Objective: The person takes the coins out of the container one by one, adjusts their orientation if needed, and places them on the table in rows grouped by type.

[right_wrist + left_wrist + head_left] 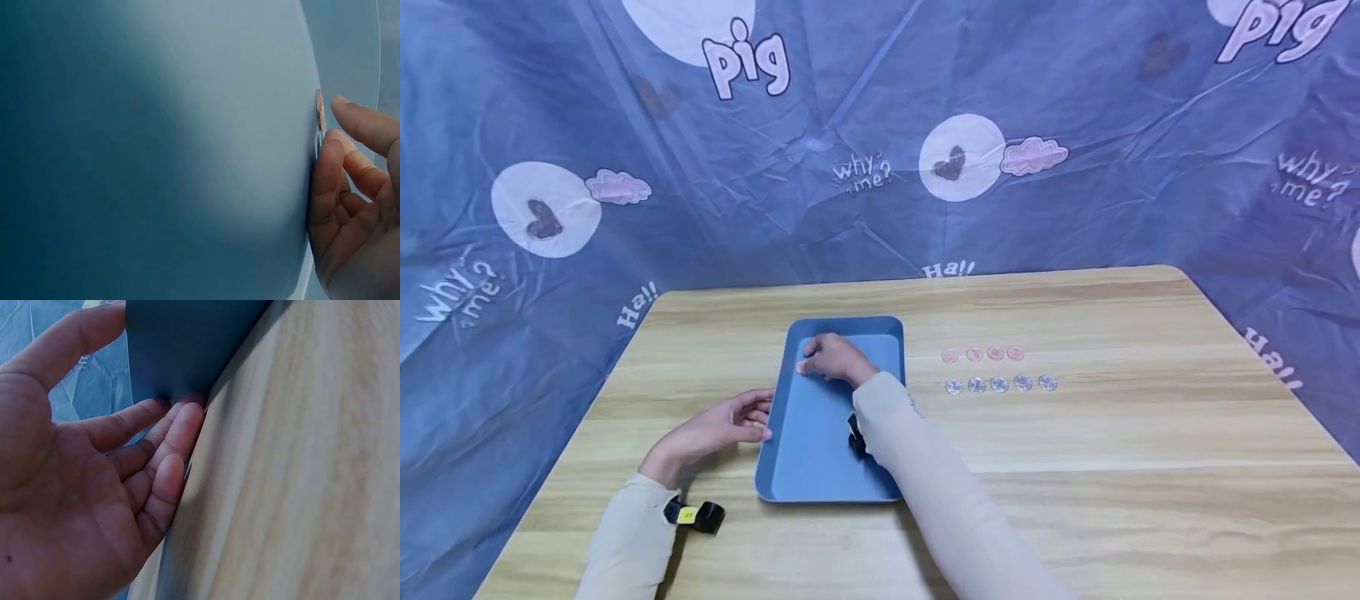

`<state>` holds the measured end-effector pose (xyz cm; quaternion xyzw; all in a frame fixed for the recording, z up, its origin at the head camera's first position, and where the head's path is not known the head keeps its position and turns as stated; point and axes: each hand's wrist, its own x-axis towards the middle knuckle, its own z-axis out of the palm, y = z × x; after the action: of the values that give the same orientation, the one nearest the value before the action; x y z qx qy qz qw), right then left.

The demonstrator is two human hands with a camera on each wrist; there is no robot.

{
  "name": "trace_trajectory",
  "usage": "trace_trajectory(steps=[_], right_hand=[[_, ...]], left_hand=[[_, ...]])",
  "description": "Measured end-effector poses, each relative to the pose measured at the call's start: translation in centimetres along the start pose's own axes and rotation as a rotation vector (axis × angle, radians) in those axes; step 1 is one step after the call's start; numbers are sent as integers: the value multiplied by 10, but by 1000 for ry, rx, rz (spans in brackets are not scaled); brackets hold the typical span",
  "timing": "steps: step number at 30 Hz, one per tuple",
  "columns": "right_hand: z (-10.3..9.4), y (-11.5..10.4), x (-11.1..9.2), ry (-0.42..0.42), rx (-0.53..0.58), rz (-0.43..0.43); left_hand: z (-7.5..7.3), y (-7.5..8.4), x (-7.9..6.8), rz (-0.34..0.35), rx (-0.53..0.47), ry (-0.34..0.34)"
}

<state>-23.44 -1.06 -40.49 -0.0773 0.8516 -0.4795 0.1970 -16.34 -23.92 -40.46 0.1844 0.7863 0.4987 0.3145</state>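
A blue rectangular tray (835, 450) lies on the wooden table. My left hand (722, 429) rests at its left side, fingertips against the outer wall (181, 350) and the thumb at its edge; the fingers are only loosely bent. My right hand (838, 358) reaches into the tray's far left part. Just beside its fingertips, a small copper-pink disc (320, 109) lies by the tray wall. Thumb and fingers stand apart there, with the disc outside the gap between them. Black wrist straps show on both sleeves.
Right of the tray lie a row of several pink discs (995, 354) and, nearer, a row of several silvery patterned discs (999, 385). Behind the wooden table (1120, 500) hangs a blue printed cloth (820, 208).
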Motion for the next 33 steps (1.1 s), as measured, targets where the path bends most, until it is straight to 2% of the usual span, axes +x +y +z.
trace_trajectory(steps=[12,17,24,33], right_hand=[[6,-8,0,50,-319,-15],[7,-9,1,61,-331,-14],[7,-8,1,76,-330,-10],[7,-10,-1,95,-338,-27]], left_hand=[[3,-1,-1,-3,-17,4],[3,1,-1,-14,-7,11],[1,0,1,16,-3,-4],[1,2,0,4,-4,-4]])
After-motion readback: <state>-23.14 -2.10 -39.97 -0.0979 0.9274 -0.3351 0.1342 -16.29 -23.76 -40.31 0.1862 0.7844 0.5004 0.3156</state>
